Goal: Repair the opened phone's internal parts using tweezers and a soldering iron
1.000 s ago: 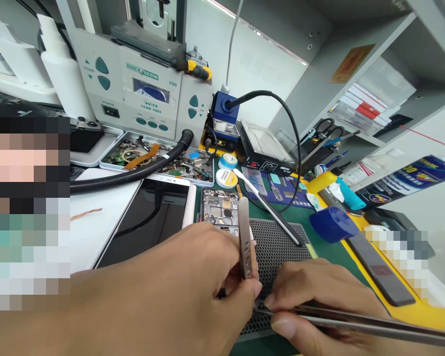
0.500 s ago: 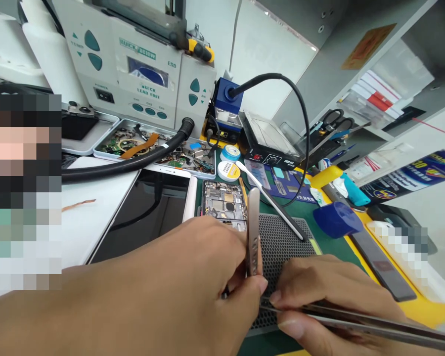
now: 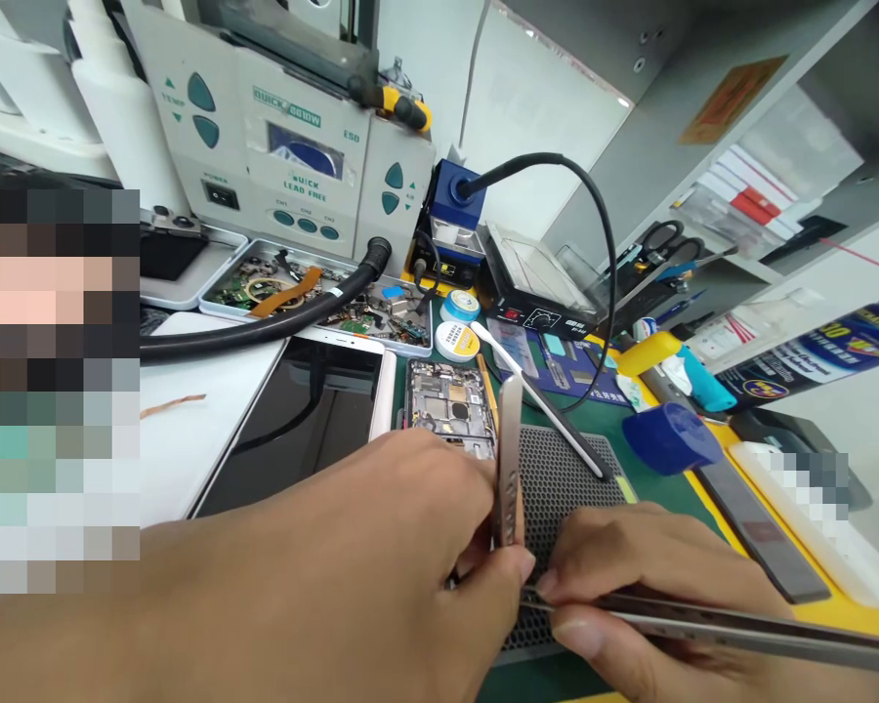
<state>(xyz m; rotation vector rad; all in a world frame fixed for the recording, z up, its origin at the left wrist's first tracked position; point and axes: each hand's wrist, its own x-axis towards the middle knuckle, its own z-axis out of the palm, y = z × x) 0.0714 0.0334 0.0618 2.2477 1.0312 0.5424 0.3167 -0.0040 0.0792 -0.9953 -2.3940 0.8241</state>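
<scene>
- Down at the front of the table, what are the two hands doing?
- Each one pinches a pair of tweezers. The left hand squeezes the upright tweezers between thumb and fingers. The right hand squeezes the long tweezers, which lie almost flat.
- Where do the tips go?
- They meet low down, right over the near edge of the gray mesh mat. The fingers hide the tips, so I cannot tell if a tiny bit is caught there.
- So what part of the job is it?
- I think it is the fiddly part, working on something very small with both tips close together. A next move would need slow, steady hands and a soft squeeze, or a tiny bit could jump away.
- Can we count?
- Two hands, two tweezers, one mesh mat. One open phone sits just behind the left hand, with its insides showing. One dark screen lies beside it. Two round tins sit behind the phone. One blue cap is off to the right, and one white stick tool lies across the mat's far corner.
</scene>
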